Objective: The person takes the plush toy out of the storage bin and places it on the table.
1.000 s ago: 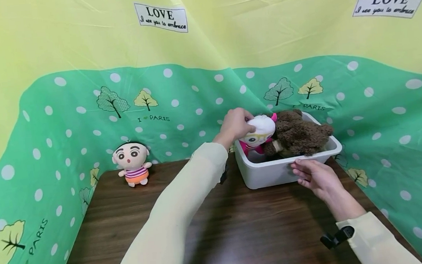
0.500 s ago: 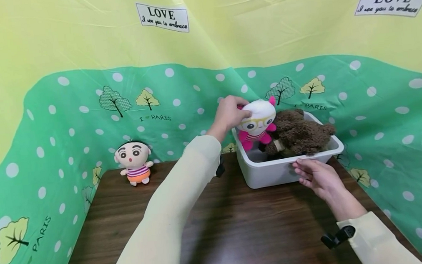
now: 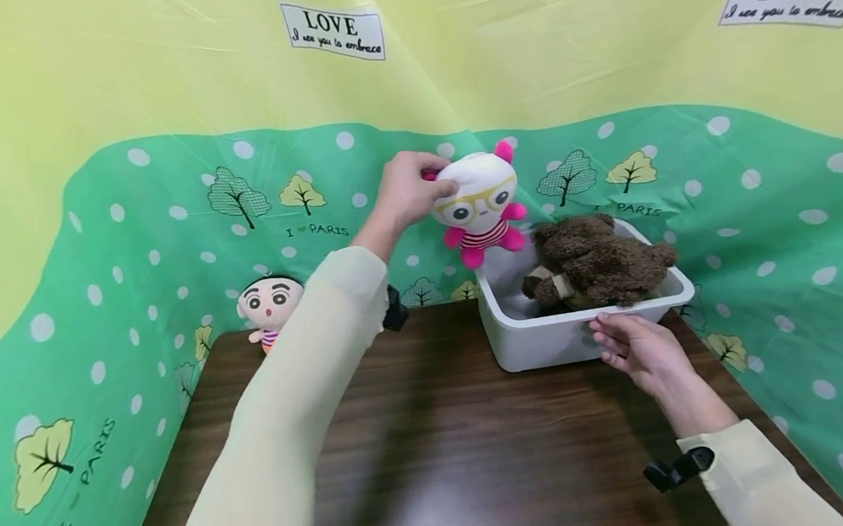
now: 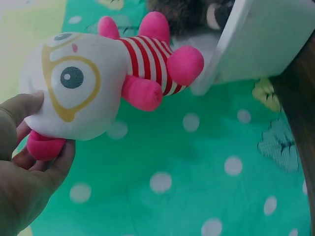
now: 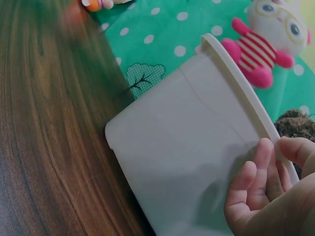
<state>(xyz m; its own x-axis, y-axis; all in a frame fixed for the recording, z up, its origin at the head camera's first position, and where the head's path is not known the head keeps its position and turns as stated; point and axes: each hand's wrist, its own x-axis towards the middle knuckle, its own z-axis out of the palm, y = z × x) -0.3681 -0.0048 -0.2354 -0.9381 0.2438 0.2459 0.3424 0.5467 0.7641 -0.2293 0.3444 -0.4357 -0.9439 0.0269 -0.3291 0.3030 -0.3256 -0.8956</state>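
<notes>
Left fingers pinch a pink-and-white doll; below and right of them, a brown plush lies in a white bin that right fingers hold.

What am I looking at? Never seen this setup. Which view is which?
No robot here: these are a person's two bare hands. The wide view comes from a head-worn camera looking forward and down; the two closer views come from cameras on the left and right wrists.

The left hand holds a pink-and-white plush by its head, up near the left end of a white bin. The right hand grips the bin at its front rim. A brown plush lies inside.

The bin stands on a wood-grain table. At the table's far left is a doll, partly hidden by the left sleeve.
</notes>
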